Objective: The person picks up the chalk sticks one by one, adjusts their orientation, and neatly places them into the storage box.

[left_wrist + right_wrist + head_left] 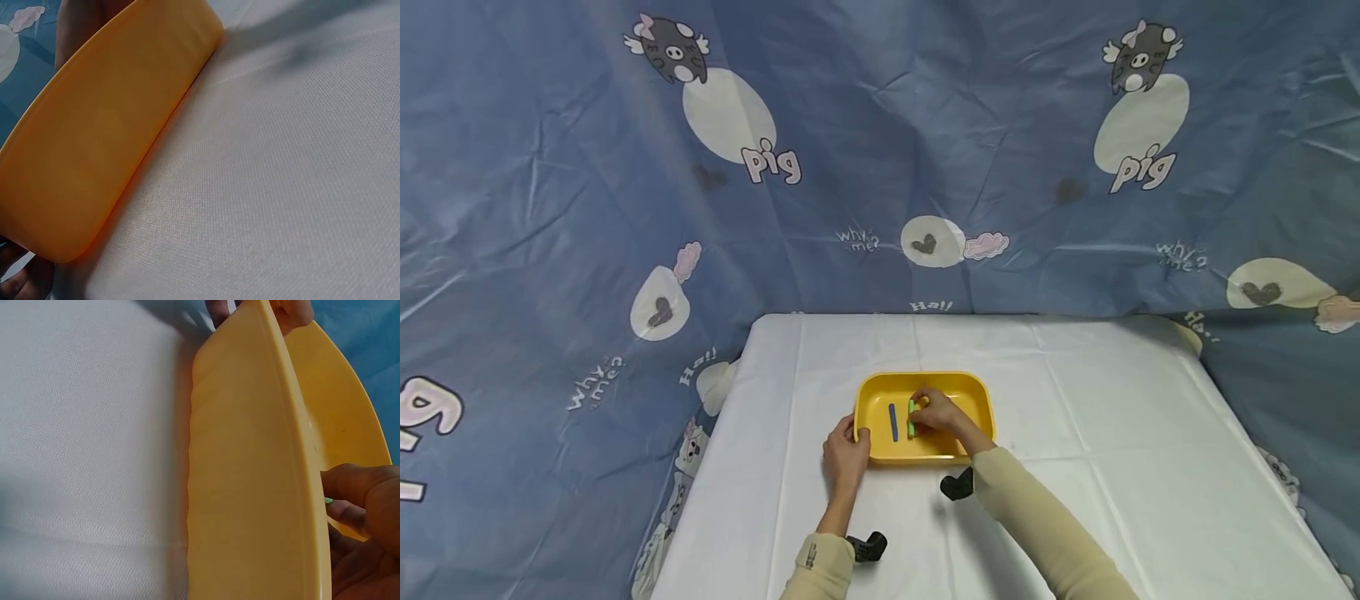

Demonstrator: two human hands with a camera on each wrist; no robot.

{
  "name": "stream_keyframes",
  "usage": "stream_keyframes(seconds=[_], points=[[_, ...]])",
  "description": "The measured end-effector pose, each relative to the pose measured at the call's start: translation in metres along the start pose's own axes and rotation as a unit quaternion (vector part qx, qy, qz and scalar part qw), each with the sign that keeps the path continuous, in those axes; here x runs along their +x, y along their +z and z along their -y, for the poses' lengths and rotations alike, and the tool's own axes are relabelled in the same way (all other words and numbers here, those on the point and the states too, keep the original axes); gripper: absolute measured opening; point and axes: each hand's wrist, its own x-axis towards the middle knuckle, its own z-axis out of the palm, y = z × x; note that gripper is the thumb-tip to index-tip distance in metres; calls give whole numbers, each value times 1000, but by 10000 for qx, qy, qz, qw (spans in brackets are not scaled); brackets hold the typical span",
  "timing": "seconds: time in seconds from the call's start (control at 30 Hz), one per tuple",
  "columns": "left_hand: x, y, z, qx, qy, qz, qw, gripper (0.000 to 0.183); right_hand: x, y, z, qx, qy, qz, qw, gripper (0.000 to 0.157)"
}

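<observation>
A shallow yellow plastic tray (pixel 977 417) lies on the white-covered table. My left hand (pixel 846 454) grips its left wall near the front corner, thumb over the rim and fingers outside. Inside the tray, my right hand (pixel 938 412) pinches a slim green stick (pixel 912 430); in the right wrist view only a speck of green (pixel 328 500) shows between thumb and fingers, the rest hidden behind the tray wall. Left of it lies a dark blue stick (pixel 893 422) on the tray floor, roughly parallel. A small yellow piece (pixel 923 402) shows by the right fingertips.
Black wrist-camera mounts (pixel 868 547) hang by both wrists, close over the white tablecloth (pixel 1097 500). A blue patterned curtain (pixel 880 150) hangs behind the table and along its sides.
</observation>
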Motion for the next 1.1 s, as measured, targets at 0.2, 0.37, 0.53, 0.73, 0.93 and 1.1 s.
stream_keyframes(seconds=[0.2,0.37,0.53,0.73,0.93,1.1], points=[[0,-4,0,67,10,-50,10000,31,0,8,8,-481,-80,-140,9987,38],[2,-6,0,61,-47,-36,10000,31,7,12,13,-1145,-72,-290,9930,39],[3,-8,1,64,-90,-85,9999,31,11,19,19,-1656,-47,-396,9854,40],[4,-10,2,93,-36,-138,9999,31,9,28,29,-2118,84,-632,9752,33],[4,-9,1,137,-91,-67,9998,31,7,31,31,-2316,148,-703,9702,33],[9,-11,-1,115,111,209,9997,34,3,24,30,-2226,74,-719,9722,39]])
